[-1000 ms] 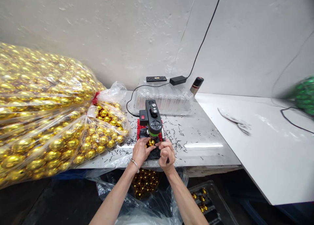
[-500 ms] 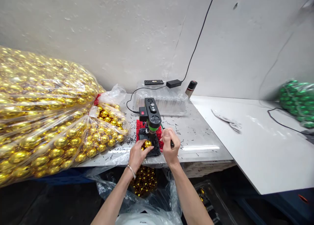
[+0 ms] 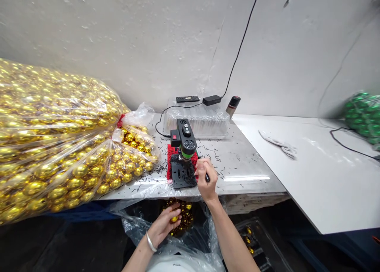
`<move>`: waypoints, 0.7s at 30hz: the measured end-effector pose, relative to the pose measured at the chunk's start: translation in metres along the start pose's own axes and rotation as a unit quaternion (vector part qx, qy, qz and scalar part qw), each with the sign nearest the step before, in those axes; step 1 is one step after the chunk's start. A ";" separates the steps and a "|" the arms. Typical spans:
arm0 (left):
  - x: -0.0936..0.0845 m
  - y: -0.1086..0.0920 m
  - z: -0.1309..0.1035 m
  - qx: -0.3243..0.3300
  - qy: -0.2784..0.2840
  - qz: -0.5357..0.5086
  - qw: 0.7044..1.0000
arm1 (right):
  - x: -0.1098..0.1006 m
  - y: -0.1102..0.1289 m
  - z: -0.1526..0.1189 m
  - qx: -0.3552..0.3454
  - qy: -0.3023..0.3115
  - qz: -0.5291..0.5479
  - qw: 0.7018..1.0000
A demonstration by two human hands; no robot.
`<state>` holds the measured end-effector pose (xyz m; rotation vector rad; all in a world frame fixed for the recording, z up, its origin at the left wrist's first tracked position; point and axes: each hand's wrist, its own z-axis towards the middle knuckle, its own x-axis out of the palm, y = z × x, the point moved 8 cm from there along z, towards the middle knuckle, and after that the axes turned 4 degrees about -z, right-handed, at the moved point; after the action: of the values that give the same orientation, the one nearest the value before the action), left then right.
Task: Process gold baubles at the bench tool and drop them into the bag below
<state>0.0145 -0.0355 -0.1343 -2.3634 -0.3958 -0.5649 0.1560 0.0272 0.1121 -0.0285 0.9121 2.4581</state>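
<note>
My left hand (image 3: 164,223) is below the table's front edge, its fingers curled round a shiny gold ball (image 3: 174,219). Right under it, many more gold balls (image 3: 187,215) lie in an open clear plastic bag (image 3: 135,226). My right hand (image 3: 207,179) is wrapped round the black lever handle (image 3: 207,177) of a small black bench machine (image 3: 187,139) with a green band round its head. Beneath that head is a slotted black base plate (image 3: 181,177), bare on top, on a red mat (image 3: 170,163).
A big clear sack of gold balls (image 3: 59,145) fills the left side. Behind the machine stand a clear plastic box (image 3: 196,123), a power adapter (image 3: 211,100) and a spray can (image 3: 233,105). Black shreds litter the metal table (image 3: 237,157). A glove (image 3: 277,144) lies on the white table (image 3: 299,177).
My left hand has moved from the base plate down to the bag below the table edge, with a gold ball in its fingers. My right hand stays on the lever handle.
</note>
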 end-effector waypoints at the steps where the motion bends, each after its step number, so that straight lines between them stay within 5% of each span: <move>1: 0.009 -0.007 -0.007 0.001 0.033 -0.021 0.999 | 0.000 0.000 0.000 -0.001 0.000 0.000 1.000; 6: 0.052 -0.062 -0.046 0.045 0.144 -0.075 0.986 | 0.000 0.000 -0.002 -0.012 -0.002 0.003 1.000; 11: 0.067 -0.121 -0.046 0.146 0.101 -0.059 0.982 | 0.001 0.001 -0.004 -0.015 0.002 -0.010 1.000; 21: 0.060 -0.141 -0.006 0.216 0.023 0.004 0.976 | 0.000 0.003 -0.002 -0.034 0.008 -0.021 0.999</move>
<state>0.0055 0.0714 -0.0250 -1.9300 -0.4399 -0.4732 0.1539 0.0237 0.1120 -0.0905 0.8253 2.4523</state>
